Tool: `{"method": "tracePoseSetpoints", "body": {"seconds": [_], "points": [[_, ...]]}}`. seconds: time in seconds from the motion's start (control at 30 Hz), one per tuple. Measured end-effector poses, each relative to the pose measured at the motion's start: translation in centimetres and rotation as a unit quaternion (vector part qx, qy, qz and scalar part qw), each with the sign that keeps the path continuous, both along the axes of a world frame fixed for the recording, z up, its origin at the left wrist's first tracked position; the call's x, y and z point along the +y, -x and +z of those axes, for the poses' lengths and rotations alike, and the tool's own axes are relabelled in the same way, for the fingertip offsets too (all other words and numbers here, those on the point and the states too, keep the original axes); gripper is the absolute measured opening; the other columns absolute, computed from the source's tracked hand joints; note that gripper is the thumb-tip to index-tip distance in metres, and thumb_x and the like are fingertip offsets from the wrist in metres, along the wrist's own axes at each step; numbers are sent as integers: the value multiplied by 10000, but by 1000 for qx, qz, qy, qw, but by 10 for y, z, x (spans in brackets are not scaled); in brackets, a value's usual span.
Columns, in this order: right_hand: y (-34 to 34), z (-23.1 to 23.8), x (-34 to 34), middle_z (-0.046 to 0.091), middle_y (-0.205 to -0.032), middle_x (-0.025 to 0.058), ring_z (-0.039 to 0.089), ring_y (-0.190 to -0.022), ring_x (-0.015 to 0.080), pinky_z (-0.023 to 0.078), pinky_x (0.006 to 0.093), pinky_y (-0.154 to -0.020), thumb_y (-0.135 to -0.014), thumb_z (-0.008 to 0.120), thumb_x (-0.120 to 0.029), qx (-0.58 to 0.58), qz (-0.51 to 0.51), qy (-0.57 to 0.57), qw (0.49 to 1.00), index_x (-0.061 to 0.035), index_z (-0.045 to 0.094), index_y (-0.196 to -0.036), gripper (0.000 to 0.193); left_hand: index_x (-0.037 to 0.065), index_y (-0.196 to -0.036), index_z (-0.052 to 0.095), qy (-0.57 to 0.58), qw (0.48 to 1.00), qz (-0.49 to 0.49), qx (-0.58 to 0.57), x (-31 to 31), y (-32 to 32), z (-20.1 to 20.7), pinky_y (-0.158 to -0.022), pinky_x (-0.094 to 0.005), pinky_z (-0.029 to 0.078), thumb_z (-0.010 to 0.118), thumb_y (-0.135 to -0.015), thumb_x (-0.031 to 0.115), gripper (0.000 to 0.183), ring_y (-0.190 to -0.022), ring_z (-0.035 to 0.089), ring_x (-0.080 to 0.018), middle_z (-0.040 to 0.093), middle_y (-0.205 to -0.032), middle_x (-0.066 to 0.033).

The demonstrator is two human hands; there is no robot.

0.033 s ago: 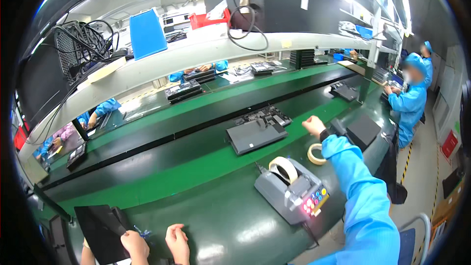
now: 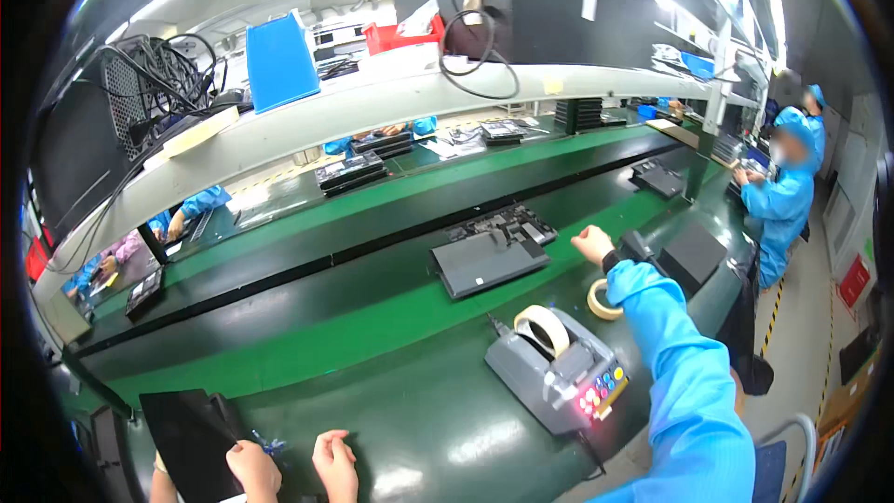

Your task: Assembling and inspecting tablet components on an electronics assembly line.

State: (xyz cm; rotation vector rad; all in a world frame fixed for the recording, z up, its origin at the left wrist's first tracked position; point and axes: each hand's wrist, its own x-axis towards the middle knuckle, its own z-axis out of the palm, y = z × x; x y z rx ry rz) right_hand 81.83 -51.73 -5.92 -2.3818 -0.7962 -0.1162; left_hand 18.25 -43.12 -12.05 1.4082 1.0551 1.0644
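Observation:
My right hand (image 2: 592,244), at the end of a blue sleeve, is held over the bench just right of an opened dark laptop (image 2: 489,263). Its fingers are curled together, and anything between them is too small to make out. At the lower edge is my left hand (image 2: 335,466), its fingers bent in and close together; no held thing can be made out. A grey tape dispenser (image 2: 535,368) with lit buttons and a roll of cream tape (image 2: 543,329) stands between my hands. A loose tape roll (image 2: 603,300) lies below my right wrist.
At the lower left another person's hand (image 2: 253,469) holds a black sheet (image 2: 186,442). Dark flat boxes (image 2: 692,256) lie beyond my right forearm. A white shelf beam (image 2: 372,98) crosses above the bench, with cables and a blue bin (image 2: 281,63). Co-workers (image 2: 790,191) stand at right.
The whole view has shifted slightly, so the bench things sit a little lower and further right. Both my hands keep nearly the same pose.

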Motion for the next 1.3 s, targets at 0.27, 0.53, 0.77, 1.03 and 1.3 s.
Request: {"method": "tracePoseSetpoints", "body": {"seconds": [0.27, 0.53, 0.77, 1.03, 1.3], "points": [[-77, -71, 142, 628, -1038, 238, 585, -991, 409, 475, 468, -839, -794, 560, -438, -10, 150, 92, 984, 3, 640, -996, 492, 20, -1088, 533, 59, 991, -20, -121, 9, -69, -13, -625, -243, 472, 569, -916, 127, 206, -692, 537, -124, 569, -828, -52], [-64, -63, 157, 555, -1143, 339, 536, -1124, 387, 416, 388, -925, -723, 682, -597, 150, 103, 86, 979, 205, 469, -1154, 935, -81, -1227, 432, 24, 999, -45, 17, 116, -231, -36, -896, -341, 470, 552, -877, 198, 463, -1025, 588, -244, 578, -1137, -200], [-29, -46, 151, 613, -1095, 207, 596, -951, 293, 447, 365, -828, -760, 683, -542, 307, 153, 59, 937, 158, 537, -1129, 804, -126, -1205, 445, 97, 988, -107, -55, 176, -286, -43, -906, -358, 449, 588, -846, 290, 567, -1061, 574, -316, 586, -1126, -234], [25, -36, 137, 648, -834, 74, 637, -726, 211, 525, 398, -631, -828, 656, -452, 506, 198, -121, 831, -6, 622, -987, 475, -76, -1254, 416, 196, 960, -101, -173, 180, -269, -35, -849, -340, 461, 608, -852, 250, 552, -1003, 563, -249, 575, -1075, -180], [108, -12, 136, 658, -860, 50, 643, -705, 165, 524, 313, -608, -874, 631, -374, 490, 255, -145, 821, -12, 601, -1029, 395, 61, -1120, 462, 232, 902, -139, -336, 134, -198, 13, -779, -300, 447, 580, -898, 207, 290, -895, 528, -136, 544, -1009, -49]]}}
